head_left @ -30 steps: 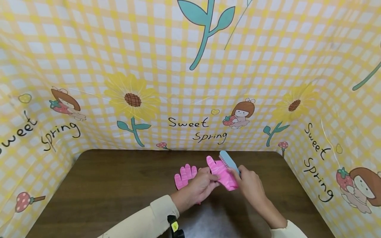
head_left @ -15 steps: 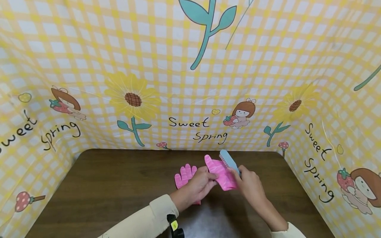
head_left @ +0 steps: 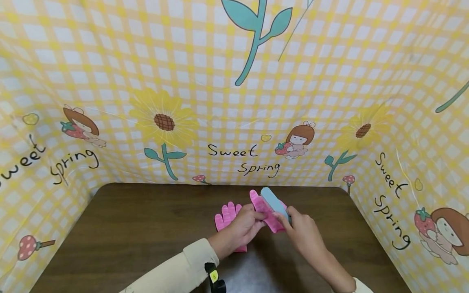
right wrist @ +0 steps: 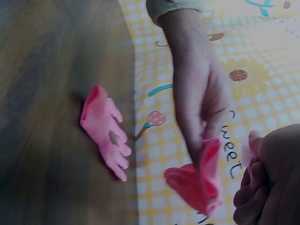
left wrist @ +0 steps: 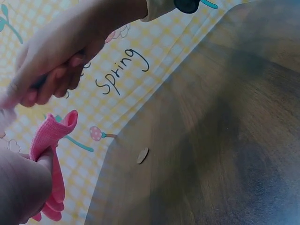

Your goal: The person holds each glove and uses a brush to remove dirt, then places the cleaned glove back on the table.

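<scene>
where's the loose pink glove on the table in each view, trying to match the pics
Head: the loose glove is in the lower half near the middle, partly hidden by the left hand.
Left wrist: not in it; the pink glove there is the held glove.
Right wrist: left of centre, around mid-height, on the table.
Shared landmark: the held glove, visible in all three views.

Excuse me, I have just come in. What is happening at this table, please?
A person's left hand holds a pink glove above the table, while the right hand grips a blue brush. From the head view, the brush overlaps this glove; whether its bristles touch is hard to tell. A second pink glove lies on the table.
</scene>
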`<control>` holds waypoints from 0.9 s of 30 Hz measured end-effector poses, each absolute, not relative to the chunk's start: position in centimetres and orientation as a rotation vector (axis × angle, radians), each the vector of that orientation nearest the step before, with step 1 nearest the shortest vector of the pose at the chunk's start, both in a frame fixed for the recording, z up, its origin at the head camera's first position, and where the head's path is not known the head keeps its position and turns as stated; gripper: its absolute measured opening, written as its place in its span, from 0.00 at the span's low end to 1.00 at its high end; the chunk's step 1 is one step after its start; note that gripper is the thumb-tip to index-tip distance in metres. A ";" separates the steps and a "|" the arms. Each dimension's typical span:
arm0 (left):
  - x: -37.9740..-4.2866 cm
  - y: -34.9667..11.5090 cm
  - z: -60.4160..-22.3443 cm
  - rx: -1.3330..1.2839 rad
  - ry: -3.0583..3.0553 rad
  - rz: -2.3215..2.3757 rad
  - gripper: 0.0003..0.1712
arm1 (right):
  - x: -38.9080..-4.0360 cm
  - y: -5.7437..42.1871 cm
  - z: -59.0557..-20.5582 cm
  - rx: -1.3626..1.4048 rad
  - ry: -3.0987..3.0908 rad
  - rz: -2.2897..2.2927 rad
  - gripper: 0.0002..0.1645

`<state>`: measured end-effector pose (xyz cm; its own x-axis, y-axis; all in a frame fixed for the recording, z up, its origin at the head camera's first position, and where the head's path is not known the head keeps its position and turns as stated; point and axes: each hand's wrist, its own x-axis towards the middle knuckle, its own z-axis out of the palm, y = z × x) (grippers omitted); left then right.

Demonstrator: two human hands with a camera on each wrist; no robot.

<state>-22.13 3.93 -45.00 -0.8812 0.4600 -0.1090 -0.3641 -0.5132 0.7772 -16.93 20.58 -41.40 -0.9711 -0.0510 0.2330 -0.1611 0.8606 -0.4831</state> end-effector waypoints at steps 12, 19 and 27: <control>-21.7 4.0 -44.2 0.069 1.196 2.369 0.33 | -18.1 21.2 -43.8 0.140 -2.776 0.570 0.25; -21.5 4.0 -44.3 0.065 1.199 2.363 0.32 | -18.5 21.5 -43.7 0.082 -2.806 0.611 0.26; -21.4 4.0 -44.3 0.049 1.199 2.356 0.32 | -18.9 22.0 -43.7 0.034 -2.824 0.642 0.28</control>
<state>-21.36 4.00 -44.32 -0.8780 0.4412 -0.1857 -0.4097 -0.4922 0.7680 -18.86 21.97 -43.72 -0.9699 0.0315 0.2414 -0.0760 0.9030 -0.4229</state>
